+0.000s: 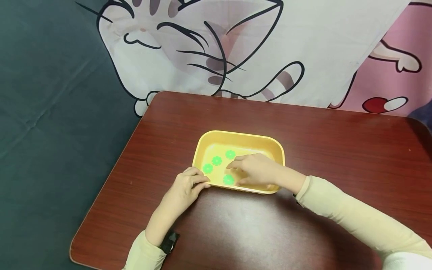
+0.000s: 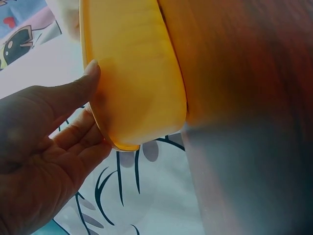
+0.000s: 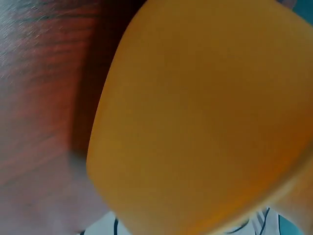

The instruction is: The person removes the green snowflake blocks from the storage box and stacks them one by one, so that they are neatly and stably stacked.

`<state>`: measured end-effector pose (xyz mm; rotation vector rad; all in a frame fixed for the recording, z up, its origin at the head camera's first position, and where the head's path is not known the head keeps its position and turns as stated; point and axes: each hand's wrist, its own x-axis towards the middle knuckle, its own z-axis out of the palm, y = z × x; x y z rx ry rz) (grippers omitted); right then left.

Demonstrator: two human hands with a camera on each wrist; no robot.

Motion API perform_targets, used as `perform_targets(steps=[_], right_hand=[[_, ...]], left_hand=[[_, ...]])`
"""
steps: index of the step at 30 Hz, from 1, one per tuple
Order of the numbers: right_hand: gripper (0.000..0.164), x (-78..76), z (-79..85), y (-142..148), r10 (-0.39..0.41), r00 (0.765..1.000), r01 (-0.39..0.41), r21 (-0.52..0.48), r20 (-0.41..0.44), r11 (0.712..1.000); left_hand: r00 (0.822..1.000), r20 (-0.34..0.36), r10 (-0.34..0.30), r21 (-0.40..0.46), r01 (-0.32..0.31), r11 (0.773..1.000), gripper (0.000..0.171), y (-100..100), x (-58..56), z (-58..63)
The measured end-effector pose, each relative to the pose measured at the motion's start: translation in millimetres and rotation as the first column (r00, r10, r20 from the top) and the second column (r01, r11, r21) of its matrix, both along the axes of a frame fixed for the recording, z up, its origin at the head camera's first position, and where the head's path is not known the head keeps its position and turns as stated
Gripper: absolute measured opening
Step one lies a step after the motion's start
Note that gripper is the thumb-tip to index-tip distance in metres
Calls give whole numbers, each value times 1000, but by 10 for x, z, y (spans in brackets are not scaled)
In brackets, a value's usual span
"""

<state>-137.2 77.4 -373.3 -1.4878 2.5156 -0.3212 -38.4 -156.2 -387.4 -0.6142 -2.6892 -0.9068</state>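
Note:
A yellow plastic tray stands on the table, with several flat green flower-shaped pieces lying on its floor. At its near left corner my left hand holds the rim. The left wrist view shows the thumb against the tray's outer wall and the fingers at the rim's other side. My right hand reaches inside over the right half of the tray, its fingers spread and lightly bent. Its thumb is beside the nearest green piece. In the right wrist view the tray wall hides the right fingers.
The reddish-brown wooden table surrounds the tray on every side. Behind it hangs a white cloth with a cartoon cat, and a pink printed part is at the right. Dark green fabric lies left of the table edge.

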Motion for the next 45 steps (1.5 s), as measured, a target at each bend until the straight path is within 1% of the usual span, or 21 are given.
perform_targets(steps=[5, 8, 12, 17, 19, 25, 30, 34, 37, 40, 42, 45], right_hand=[[41, 46, -92, -58, 12, 1000, -12, -13, 17, 1000], [40, 56, -157, -70, -3, 1000, 4, -40, 31, 999], [38, 57, -248, -83, -22, 997, 28, -82, 75, 996], [31, 85, -284, -117, -50, 987, 69, -117, 155, 991], [30, 94, -284, -136, -76, 981, 97, -114, 180, 989], [28, 81, -290, -180, -147, 965, 165, -67, 217, 984], [27, 70, -294, -185, -167, 960, 185, -60, 224, 981], [27, 71, -303, -177, -146, 965, 160, -49, 219, 986], [26, 72, -320, -164, -109, 977, 122, -63, 186, 990], [25, 67, -337, -141, -47, 986, 65, -111, 161, 992], [23, 60, -343, -129, 2, 988, 20, -147, 153, 989], [22, 55, -334, -130, 70, 989, -47, -173, 132, 984]], left_hand=[[1000, 1, -4, -3, 4, 1000, 8, 7, -4, -7], [1000, -2, -8, 4, 8, 1000, 8, 16, 2, 1], [1000, -10, -9, 7, 9, 1000, 8, 29, 7, 2], [1000, -14, -10, 12, 10, 1000, 8, 34, 6, 7], [1000, -14, -8, 19, 8, 1000, 8, 31, 7, 14], [1000, 3, 3, 27, -3, 1000, 9, 18, 8, 20], [1000, 12, 9, 29, -10, 1000, 9, 14, 14, 9], [1000, 6, 17, 35, -17, 999, 10, 17, 19, -3], [1000, 3, 25, 38, -25, 999, 10, 24, 26, -15], [1000, -2, 28, 39, -28, 999, 11, 34, 34, -24], [1000, -9, 27, 40, -27, 999, 11, 40, 36, -27], [999, -22, 28, 38, -28, 999, 12, 41, 39, -27]])
